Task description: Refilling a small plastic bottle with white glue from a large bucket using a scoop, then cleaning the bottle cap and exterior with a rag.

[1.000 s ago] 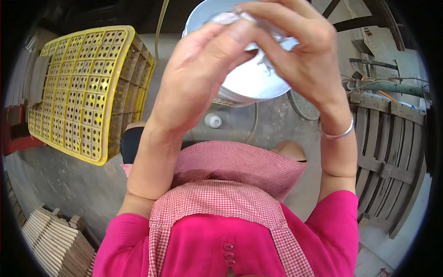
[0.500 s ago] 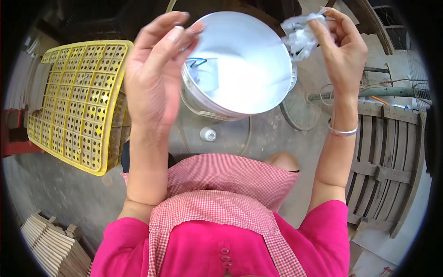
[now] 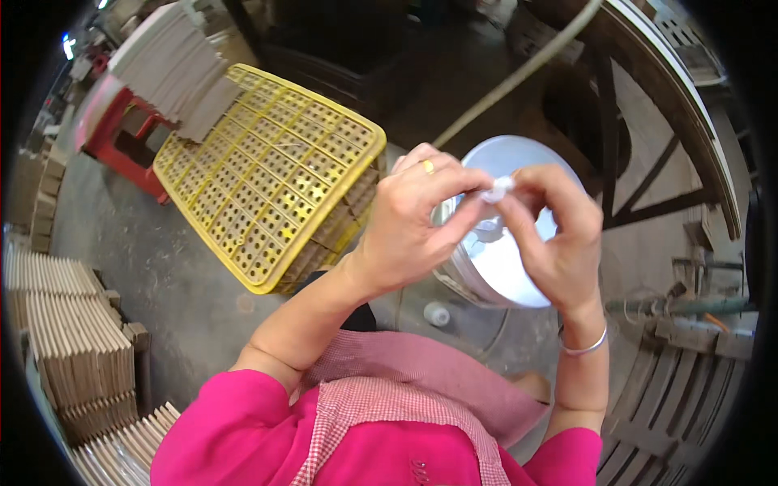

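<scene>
Left hand point(image 3: 415, 225): bare, a gold-coloured ring point(image 3: 427, 166) on one finger, it reached in right of centre, thumb and fingertips pinched together on a crumpled, whitish, translucent piece of plastic point(image 3: 498, 189).
Right hand point(image 3: 563, 236): bare, a silver-coloured bangle point(image 3: 585, 347) at its wrist, it gripped the same plastic between thumb and fingers, tips close to those opposite.
Under both: a round, white, open-topped bucket point(image 3: 515, 279) stood right of centre, the plastic held above its mouth.
Floor: a small, white, cylindrical object point(image 3: 437, 314) rested near the bucket, below centre.
Upper left: a yellow, perforated plastic crate point(image 3: 275, 174) lay beside a red stool point(image 3: 121, 134).
Lower left: pale, thin boards point(image 3: 77, 316) stood in stacked rows.
Lower edge: a red-and-white checked apron point(image 3: 413, 397) covered part of a bright pink top point(image 3: 235, 433).
</scene>
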`<state>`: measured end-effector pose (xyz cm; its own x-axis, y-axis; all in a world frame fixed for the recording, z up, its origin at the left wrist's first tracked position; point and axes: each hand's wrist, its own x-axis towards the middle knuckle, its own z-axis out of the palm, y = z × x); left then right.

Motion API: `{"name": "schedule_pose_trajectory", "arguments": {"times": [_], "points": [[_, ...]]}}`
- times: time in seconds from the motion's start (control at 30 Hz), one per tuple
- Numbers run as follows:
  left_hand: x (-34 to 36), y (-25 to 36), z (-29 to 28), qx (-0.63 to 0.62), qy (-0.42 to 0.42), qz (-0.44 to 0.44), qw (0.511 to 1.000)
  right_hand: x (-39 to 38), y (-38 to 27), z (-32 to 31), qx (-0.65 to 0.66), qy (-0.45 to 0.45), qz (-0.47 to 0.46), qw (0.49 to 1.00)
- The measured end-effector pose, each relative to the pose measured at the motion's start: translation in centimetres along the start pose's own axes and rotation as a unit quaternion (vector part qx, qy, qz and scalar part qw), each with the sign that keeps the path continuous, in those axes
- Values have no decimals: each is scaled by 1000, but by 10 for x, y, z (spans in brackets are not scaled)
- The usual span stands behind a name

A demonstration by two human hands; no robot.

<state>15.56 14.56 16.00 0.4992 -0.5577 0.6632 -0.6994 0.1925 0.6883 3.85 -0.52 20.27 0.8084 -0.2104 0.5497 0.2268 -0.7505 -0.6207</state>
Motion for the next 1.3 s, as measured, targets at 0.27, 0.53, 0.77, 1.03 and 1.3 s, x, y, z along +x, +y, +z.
{"name": "schedule_pose_trajectory", "arguments": {"times": [0.27,0.53,0.77,1.03,1.3], "points": [[-5,-31,-55,-141,-44,-154,977,7,-1,9,-9,-9,-83,996],[62,-152,-117,-289,69,-403,866,-44,30,-16,-44,28,59,997],[233,-291,-115,-199,129,-423,874,-105,43,-23,-124,64,191,972],[327,-470,-186,419,13,-119,900,-138,49,-24,-147,93,244,954],[282,-459,-100,-48,182,-252,949,-142,37,-25,-206,70,285,934]]}}
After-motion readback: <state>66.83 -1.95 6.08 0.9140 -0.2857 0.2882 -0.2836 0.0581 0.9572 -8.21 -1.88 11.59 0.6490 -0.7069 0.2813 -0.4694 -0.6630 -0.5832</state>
